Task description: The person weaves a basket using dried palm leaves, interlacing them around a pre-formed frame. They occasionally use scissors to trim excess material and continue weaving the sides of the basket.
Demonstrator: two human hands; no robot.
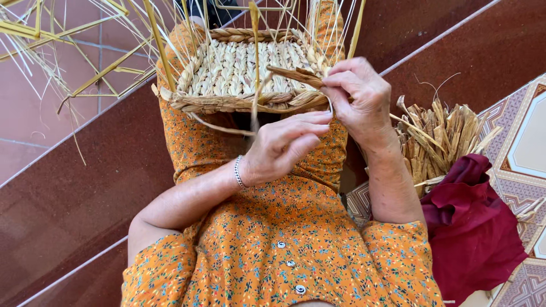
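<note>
The right hand (357,91) pinches a dried straw strand (293,75) at the basket (239,74) rim; the left hand (281,145), just below, grips a thin strand. Pulling too hard could likely snap the brittle straw or loosen the weave.

The far rim of the woven basket (244,68) and its loose upright straws run off the top edge. The right hand (361,99) covers the basket's right corner. A red cloth (472,227) hides part of the straw bundle (438,139), perhaps its tied end.
</note>
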